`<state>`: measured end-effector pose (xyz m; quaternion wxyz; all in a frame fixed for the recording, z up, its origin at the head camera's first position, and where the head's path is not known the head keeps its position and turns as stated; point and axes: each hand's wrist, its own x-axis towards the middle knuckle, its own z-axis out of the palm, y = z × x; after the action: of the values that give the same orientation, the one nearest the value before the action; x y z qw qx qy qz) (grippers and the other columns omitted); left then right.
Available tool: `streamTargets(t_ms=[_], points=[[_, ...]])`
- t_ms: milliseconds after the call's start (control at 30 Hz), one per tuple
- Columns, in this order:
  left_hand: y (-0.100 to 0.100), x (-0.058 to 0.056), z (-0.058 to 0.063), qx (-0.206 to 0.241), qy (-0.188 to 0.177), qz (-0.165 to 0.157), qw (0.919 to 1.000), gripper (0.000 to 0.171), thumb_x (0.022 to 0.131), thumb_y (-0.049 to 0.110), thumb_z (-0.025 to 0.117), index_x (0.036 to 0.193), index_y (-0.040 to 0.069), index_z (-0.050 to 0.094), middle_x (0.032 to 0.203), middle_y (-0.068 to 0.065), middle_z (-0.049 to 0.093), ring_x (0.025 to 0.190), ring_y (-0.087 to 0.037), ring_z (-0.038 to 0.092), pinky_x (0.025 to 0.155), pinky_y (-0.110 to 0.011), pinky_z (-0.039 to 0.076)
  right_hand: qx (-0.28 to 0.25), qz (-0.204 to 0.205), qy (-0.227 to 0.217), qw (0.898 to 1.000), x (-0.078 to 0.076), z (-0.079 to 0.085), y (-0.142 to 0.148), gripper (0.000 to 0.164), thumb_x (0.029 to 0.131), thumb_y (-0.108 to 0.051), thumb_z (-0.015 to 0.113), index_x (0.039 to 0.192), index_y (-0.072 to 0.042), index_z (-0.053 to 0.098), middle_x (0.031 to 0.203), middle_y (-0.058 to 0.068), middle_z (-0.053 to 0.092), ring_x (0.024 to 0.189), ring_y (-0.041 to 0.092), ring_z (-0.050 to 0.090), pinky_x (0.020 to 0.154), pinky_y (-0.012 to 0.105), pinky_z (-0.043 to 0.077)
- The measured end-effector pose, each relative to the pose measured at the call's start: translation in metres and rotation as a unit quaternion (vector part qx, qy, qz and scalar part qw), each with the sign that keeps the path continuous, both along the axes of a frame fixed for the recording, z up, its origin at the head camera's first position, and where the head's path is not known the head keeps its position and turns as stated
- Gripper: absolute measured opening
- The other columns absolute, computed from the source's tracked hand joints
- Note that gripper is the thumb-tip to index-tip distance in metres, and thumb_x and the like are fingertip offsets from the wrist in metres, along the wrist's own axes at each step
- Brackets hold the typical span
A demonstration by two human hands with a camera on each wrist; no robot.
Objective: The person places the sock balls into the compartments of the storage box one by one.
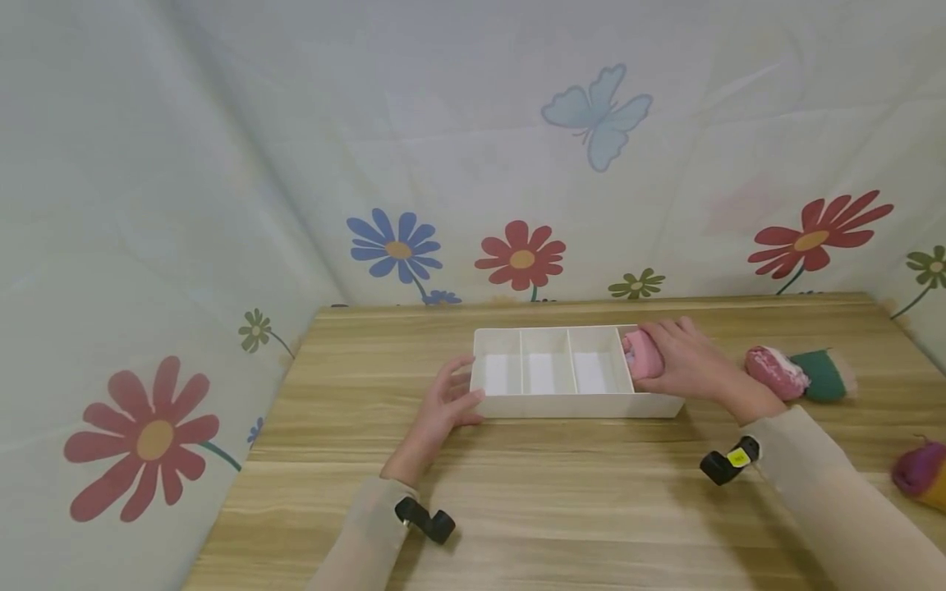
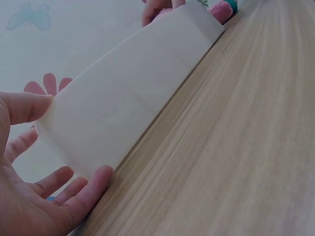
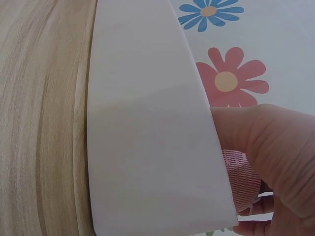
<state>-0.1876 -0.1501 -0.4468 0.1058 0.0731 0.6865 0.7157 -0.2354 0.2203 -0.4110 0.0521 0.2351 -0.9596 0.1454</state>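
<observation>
A white box (image 1: 562, 406) with a row of compartments lies lengthwise on the wooden table. My left hand (image 1: 442, 400) is at its left end, with spread, mostly straight fingers touching the end wall and the thumb at the near corner. My right hand (image 1: 687, 361) grips a rolled pink sock (image 1: 646, 355) down in the rightmost compartment. In the right wrist view, ribbed pink knit of the sock (image 3: 241, 179) shows between thumb and fingers, just behind the box's front wall (image 3: 152, 123). Part of the sock is hidden by the hand.
Right of the box lie a pink-and-white rolled bundle (image 1: 776, 372) and a green one (image 1: 819, 376), side by side. A purple-and-yellow bundle (image 1: 920, 472) is at the right edge. A flower-printed cloth (image 1: 458, 164) hangs behind the table (image 1: 576, 492).
</observation>
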Motion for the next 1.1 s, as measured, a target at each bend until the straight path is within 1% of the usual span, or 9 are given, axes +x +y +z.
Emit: streamTargets(t_ms=[200,300,400,500,600,733,900,1067,1100], points=[[0.001,0.001,-0.001,0.005,0.001,-0.001,1.0,0.056,0.092,0.007,0.056,0.141,0.008,0.03,0.139,-0.028,0.031,0.116,-0.037,0.044,0.082,-0.059,0.046,0.001,0.001,0.0,1.0,0.001,-0.002,0.0,0.079,0.066,-0.042,0.08,0.125,0.0,0.049,0.117,0.02,0.056,0.103,0.034,0.04,0.08,0.049,0.041],[0.002,0.001,-0.002,0.007,0.006,-0.001,1.0,0.057,0.092,0.007,0.057,0.141,0.008,0.029,0.139,-0.028,0.031,0.116,-0.037,0.044,0.081,-0.059,0.047,-0.004,0.0,-0.012,1.0,0.002,-0.002,0.0,0.077,0.068,-0.041,0.08,0.127,-0.002,0.05,0.119,0.019,0.055,0.103,0.034,0.041,0.079,0.049,0.041],[0.002,0.001,-0.002,0.007,0.007,-0.002,0.9999,0.057,0.092,0.008,0.057,0.141,0.008,0.03,0.138,-0.027,0.032,0.116,-0.037,0.044,0.081,-0.059,0.047,-0.003,0.001,-0.031,1.0,0.003,-0.002,0.0,0.073,0.071,-0.039,0.078,0.128,-0.003,0.049,0.122,0.02,0.054,0.107,0.036,0.044,0.087,0.055,0.038],[0.003,0.001,-0.002,0.006,0.005,-0.002,1.0,0.057,0.092,0.009,0.058,0.141,0.009,0.03,0.138,-0.026,0.032,0.117,-0.038,0.044,0.082,-0.059,0.046,-0.003,0.004,-0.045,0.999,0.004,-0.003,0.001,0.069,0.074,-0.035,0.077,0.128,-0.003,0.049,0.124,0.021,0.053,0.111,0.038,0.045,0.094,0.061,0.031],[0.003,0.0,-0.002,0.008,0.002,-0.002,1.0,0.057,0.092,0.009,0.058,0.141,0.009,0.031,0.138,-0.025,0.033,0.117,-0.037,0.044,0.082,-0.058,0.046,-0.004,0.003,-0.048,0.999,0.006,-0.003,0.002,0.067,0.075,-0.034,0.077,0.128,-0.003,0.05,0.126,0.021,0.052,0.115,0.039,0.044,0.098,0.062,0.026],[0.003,0.001,-0.001,0.008,0.001,-0.003,1.0,0.057,0.092,0.007,0.056,0.142,0.008,0.029,0.139,-0.027,0.03,0.117,-0.037,0.044,0.083,-0.059,0.046,-0.013,0.002,-0.041,0.999,0.008,-0.003,0.004,0.067,0.075,-0.032,0.077,0.129,-0.003,0.05,0.126,0.021,0.052,0.113,0.038,0.044,0.096,0.06,0.032],[0.002,0.0,-0.002,0.003,0.002,0.002,1.0,0.057,0.092,0.007,0.056,0.142,0.008,0.029,0.14,-0.028,0.03,0.115,-0.034,0.045,0.082,-0.056,0.048,-0.044,0.018,-0.031,0.998,0.01,0.001,0.006,0.061,0.08,-0.025,0.074,0.129,0.001,0.049,0.123,0.021,0.054,0.108,0.034,0.046,0.088,0.053,0.042],[0.001,0.0,-0.003,0.003,0.003,0.004,1.0,0.056,0.092,0.007,0.056,0.142,0.008,0.03,0.139,-0.028,0.032,0.114,-0.033,0.046,0.082,-0.057,0.047,-0.057,0.029,-0.023,0.998,0.013,0.006,0.01,0.058,0.082,-0.022,0.071,0.13,0.001,0.049,0.124,0.025,0.052,0.111,0.039,0.044,0.088,0.058,0.041],[0.0,-0.001,-0.007,0.006,0.004,0.008,0.9999,0.056,0.092,0.009,0.058,0.141,0.009,0.031,0.138,-0.027,0.033,0.114,-0.033,0.046,0.081,-0.056,0.048,-0.058,0.028,-0.023,0.998,0.014,0.006,0.01,0.057,0.082,-0.022,0.071,0.13,0.001,0.049,0.124,0.025,0.051,0.113,0.04,0.043,0.088,0.059,0.04]])
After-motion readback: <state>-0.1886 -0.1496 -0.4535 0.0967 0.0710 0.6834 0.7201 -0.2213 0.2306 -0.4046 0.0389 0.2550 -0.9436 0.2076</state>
